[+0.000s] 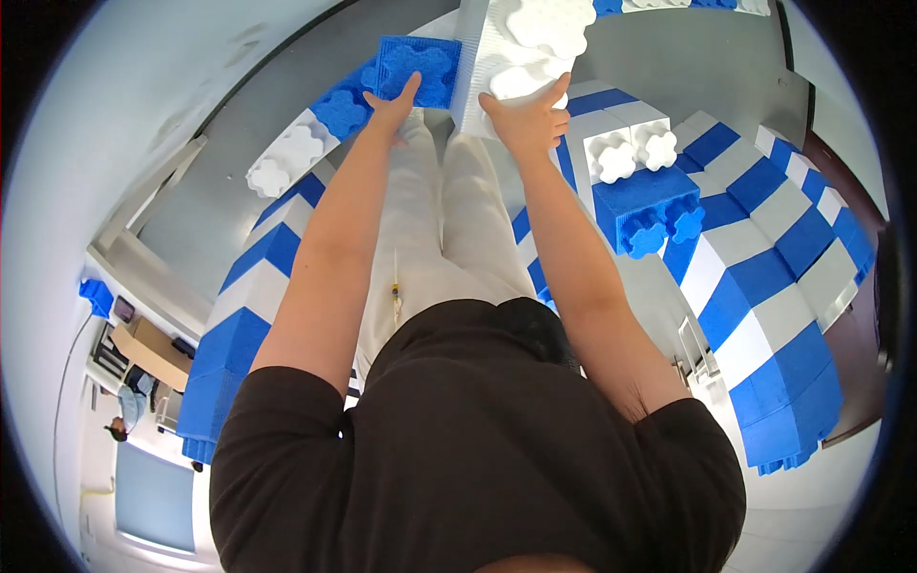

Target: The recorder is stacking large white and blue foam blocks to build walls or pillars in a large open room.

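A large blue block (443, 95) with a raised, lobed knob is in front of me, at the top middle of the head view. My left hand (390, 113) grips its near left side, thumb over the front and other fingers partly hidden. Against its right side stands a long white block (472, 67) with rounded knobs. My right hand (527, 119) is closed on the white block's near end, thumb by the lower knob and fingers bent around the right side. Whether the two blocks are joined cannot be seen.
Blue and white blocks form a low row (342, 115) on the left and a curved stepped wall (755, 224) on the right. Close to my right forearm, a blue knobbed block (626, 205) sits by a white one (626, 143). Another person (134, 406) is far left, near a desk (153, 353).
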`<state>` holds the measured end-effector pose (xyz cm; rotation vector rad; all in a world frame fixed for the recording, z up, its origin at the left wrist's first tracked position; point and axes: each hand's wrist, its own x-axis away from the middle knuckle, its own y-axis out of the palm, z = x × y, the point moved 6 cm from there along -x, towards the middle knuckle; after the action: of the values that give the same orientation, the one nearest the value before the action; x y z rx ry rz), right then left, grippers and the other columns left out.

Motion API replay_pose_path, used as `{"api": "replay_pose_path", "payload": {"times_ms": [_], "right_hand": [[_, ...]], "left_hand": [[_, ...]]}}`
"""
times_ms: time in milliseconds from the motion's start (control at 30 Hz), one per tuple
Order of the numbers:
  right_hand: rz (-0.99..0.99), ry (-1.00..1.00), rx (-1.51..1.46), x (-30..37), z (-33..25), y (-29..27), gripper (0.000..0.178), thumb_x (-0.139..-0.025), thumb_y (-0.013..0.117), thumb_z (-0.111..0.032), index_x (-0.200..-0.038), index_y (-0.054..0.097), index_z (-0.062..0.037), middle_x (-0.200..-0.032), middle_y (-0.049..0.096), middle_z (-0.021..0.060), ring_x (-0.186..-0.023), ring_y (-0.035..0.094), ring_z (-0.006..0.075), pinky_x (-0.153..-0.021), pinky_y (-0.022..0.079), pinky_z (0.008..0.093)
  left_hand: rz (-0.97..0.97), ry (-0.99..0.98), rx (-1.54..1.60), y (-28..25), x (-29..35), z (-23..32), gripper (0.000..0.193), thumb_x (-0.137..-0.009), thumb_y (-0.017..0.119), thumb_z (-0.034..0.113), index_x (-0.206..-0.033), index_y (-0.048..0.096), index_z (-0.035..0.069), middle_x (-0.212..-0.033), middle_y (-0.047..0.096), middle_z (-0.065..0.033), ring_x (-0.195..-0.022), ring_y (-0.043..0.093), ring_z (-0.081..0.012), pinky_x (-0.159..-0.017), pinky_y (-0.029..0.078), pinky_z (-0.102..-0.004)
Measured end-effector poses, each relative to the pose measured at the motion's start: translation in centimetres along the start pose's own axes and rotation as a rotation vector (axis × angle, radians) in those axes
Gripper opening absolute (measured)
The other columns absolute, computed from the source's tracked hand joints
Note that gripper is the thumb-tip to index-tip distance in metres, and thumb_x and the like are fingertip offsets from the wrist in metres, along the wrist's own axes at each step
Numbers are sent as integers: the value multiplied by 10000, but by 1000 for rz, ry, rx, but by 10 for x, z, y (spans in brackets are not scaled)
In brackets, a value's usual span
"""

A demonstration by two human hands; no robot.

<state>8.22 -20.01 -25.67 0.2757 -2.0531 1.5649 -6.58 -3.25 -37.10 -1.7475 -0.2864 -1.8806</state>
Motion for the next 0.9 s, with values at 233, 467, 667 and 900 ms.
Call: {"api": "replay_pose_path", "payload": {"times_ms": [233, 467, 667, 900], "right_hand": [[-23, 59, -40, 4, 20, 1, 1311, -534, 849, -358, -1460, -49, -128, -1256, 303, 346, -1214, 309, 442, -1011, 286, 522], [-58, 32, -77, 8, 38, 5, 1325, -547, 846, -371, -1455, -76, -90, -1260, 293, 361, -1206, 314, 449, -1021, 260, 544], [-56, 4, -124, 7, 37, 4, 1282, -548, 839, -340, -1452, -25, -57, -1236, 316, 376, -1160, 328, 440, -1018, 275, 503], [-61, 117, -127, 15, 10, -7, 1181, -543, 821, -272, -1448, 74, -138, -1236, 321, 333, -1163, 327, 426, -992, 300, 530]], "left_hand": [[71, -249, 627, 50, 22, 27, 1483, -571, 811, 584, -1354, -373, 155, -1539, -87, -120, -1365, 194, -419, -1007, 205, -707], [403, -415, 670, 71, -2, 14, 1506, -582, 838, 507, -1317, -413, 102, -1505, 185, -206, -1355, 266, -351, -1106, 223, -490], [343, -443, 489, 79, -5, 22, 1476, -626, 737, 635, -1260, -454, 36, -1467, 228, -247, -1284, 382, -325, -1022, 385, -382], [295, -239, 649, 86, -31, 20, 1344, -700, 673, 642, -1374, -300, 6, -1496, 220, -198, -1286, 401, -284, -1038, 356, -274]]}}
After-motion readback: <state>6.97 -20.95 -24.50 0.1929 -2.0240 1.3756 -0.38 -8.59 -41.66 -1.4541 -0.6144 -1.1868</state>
